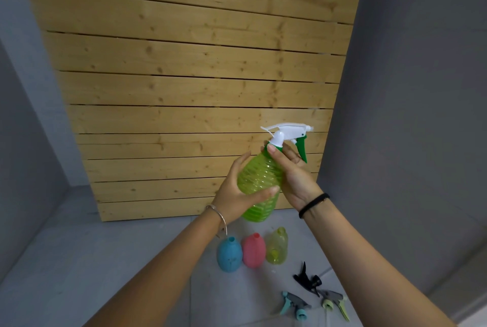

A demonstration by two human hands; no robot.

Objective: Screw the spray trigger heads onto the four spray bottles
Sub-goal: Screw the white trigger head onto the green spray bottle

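I hold a ribbed green spray bottle [259, 176] up in front of me. My left hand [237, 194] wraps its body from the left. My right hand [292, 176] grips its neck collar, just under the white and green trigger head [287, 136] that sits on top. Below, on the grey surface, stand a blue bottle [228, 254], a pink bottle [253, 250] and a yellow bottle [276, 246], all with bare necks. Three loose trigger heads lie to their right: a black one [307, 278], a grey and teal one [295, 305] and a grey and pale green one [334, 301].
A wooden slat panel [197, 76] leans upright right behind the bottles. Grey walls [411, 89] close in on both sides. The grey surface [105, 247] spreads out to the left of the bottles.
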